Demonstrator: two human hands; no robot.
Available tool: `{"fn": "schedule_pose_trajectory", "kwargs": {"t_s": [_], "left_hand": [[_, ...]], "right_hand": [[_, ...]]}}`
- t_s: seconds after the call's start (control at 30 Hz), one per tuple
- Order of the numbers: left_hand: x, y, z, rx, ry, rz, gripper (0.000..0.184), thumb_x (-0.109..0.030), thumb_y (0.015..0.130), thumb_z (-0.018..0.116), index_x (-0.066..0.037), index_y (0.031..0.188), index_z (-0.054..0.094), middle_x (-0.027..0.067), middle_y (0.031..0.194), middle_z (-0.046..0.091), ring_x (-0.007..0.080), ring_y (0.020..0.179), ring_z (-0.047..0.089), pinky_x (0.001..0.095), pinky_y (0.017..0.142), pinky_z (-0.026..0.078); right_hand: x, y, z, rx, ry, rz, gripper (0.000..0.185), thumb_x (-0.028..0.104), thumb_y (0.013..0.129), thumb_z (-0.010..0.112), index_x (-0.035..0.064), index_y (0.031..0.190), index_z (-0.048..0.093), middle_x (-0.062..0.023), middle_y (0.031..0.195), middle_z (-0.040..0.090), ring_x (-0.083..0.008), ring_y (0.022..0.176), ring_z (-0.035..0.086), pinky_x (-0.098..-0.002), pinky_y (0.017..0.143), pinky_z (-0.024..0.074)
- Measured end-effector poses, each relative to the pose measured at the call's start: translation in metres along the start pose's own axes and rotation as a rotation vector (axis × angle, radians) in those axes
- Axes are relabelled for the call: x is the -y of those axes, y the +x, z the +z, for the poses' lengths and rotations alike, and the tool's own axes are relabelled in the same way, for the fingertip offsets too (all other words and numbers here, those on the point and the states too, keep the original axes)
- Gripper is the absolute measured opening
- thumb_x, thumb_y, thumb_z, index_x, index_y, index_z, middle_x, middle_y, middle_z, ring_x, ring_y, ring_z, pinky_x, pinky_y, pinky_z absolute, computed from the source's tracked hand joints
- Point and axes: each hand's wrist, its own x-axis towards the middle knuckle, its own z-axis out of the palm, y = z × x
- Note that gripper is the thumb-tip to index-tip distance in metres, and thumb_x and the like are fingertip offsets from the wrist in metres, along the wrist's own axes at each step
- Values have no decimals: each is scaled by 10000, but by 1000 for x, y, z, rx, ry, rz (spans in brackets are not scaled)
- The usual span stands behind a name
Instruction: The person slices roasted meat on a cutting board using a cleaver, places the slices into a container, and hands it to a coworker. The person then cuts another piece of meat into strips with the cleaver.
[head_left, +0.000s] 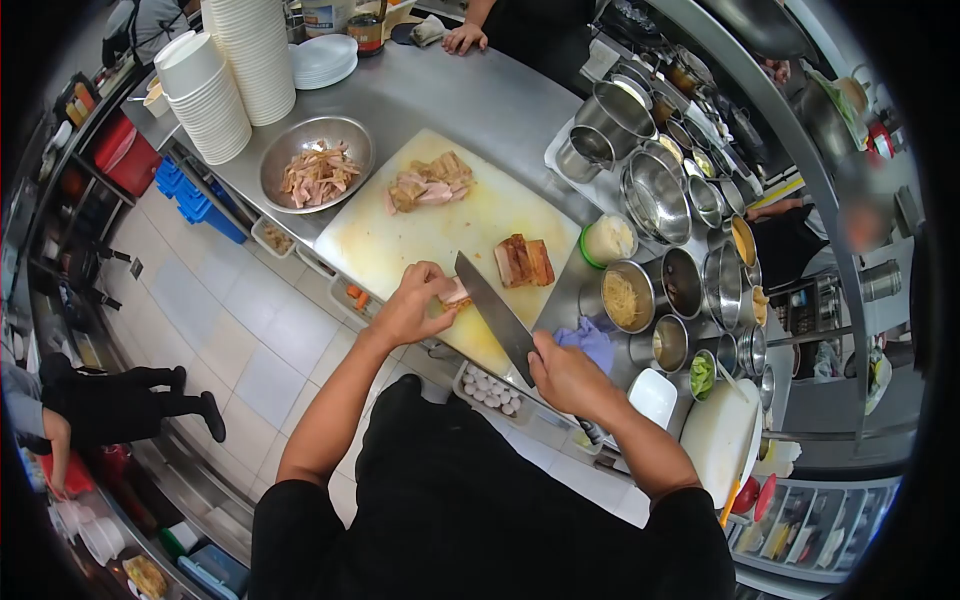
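Note:
My right hand [563, 371] is closed around the handle of a large knife [495, 312], whose broad blade slants up and left over the cutting board [372, 262]. At the front edge of the board, my left hand [412, 305] curls its fingers on a small piece of meat [456, 294], just left of the blade. To the right of the blade lies a browned block of roasted meat [525, 262] with slices in it. Farther back on the board is a pile of sliced meat [430, 183]. A steel bowl [271, 190] at the board's far left holds shredded meat [320, 174].
Tall stacks of white tubs [205, 110] stand at the back left beside white plates [325, 62]. Several steel containers [655, 200] crowd the right, near a purple cloth [586, 344]. Eggs [490, 390] sit below the counter's front edge. A co-worker's hand [464, 39] rests on the far counter.

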Motion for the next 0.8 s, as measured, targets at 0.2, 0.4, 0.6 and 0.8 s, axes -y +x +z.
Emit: {"fn": "schedule_pose_trajectory", "kwargs": {"t_s": [0.2,0.4,0.6,0.8], "left_hand": [[0,9,1,10,33,50,367,-172,782,759,-59,1119,670,171,1082,561,371,1032,542,432,920,484],[-1,11,1,50,60,8,376,-172,784,742,-47,1128,655,177,1094,558,370,1046,543,436,924,477],[-2,12,1,40,24,-7,350,-158,777,737,-50,1101,660,177,1087,563,374,1047,549,434,921,480],[-3,12,2,17,-9,-17,301,-128,757,733,-55,1040,661,164,1029,566,372,992,556,435,886,491]], "right_hand": [[10,5,-7,46,-98,-2,219,148,1008,469,-42,1112,441,-374,797,643,-570,775,637,-638,738,472],[16,11,-13,119,-121,12,239,132,1000,458,-68,1132,445,-372,816,650,-562,792,645,-626,749,478],[18,51,10,145,-155,56,234,70,975,416,-96,1135,452,-397,888,652,-574,869,651,-620,810,488],[39,37,-16,195,-165,96,235,23,936,421,-121,1120,444,-432,892,636,-588,907,653,-615,841,502]]}}
